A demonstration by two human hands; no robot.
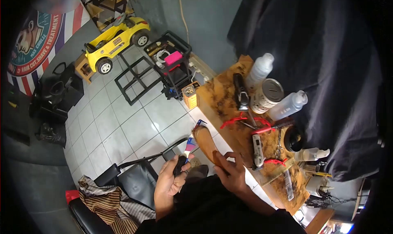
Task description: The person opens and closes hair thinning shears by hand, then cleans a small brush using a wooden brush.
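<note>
My left hand (170,180) is closed around the dark end of what looks like a hair clipper (190,146), its body patterned in white, blue and pink. A blue toothed piece, perhaps a comb guard (200,122), shows at its far end. In my right hand (232,172) is a brown wooden-handled brush (208,146), gripped by its lower end. The brush's bristle side faces the clipper and overlaps its upper part; whether they touch, I cannot tell. Both are held in front of my body, left of the wooden counter (217,90).
The counter bears a black clipper (240,90), clear bottles (290,105), a can (268,95), red-handled tools (262,129) and a silver trimmer (257,150). A black chair (139,178) with a striped cloth (102,201) stands at left. Beyond are a cart (176,45) and yellow toy car (116,39).
</note>
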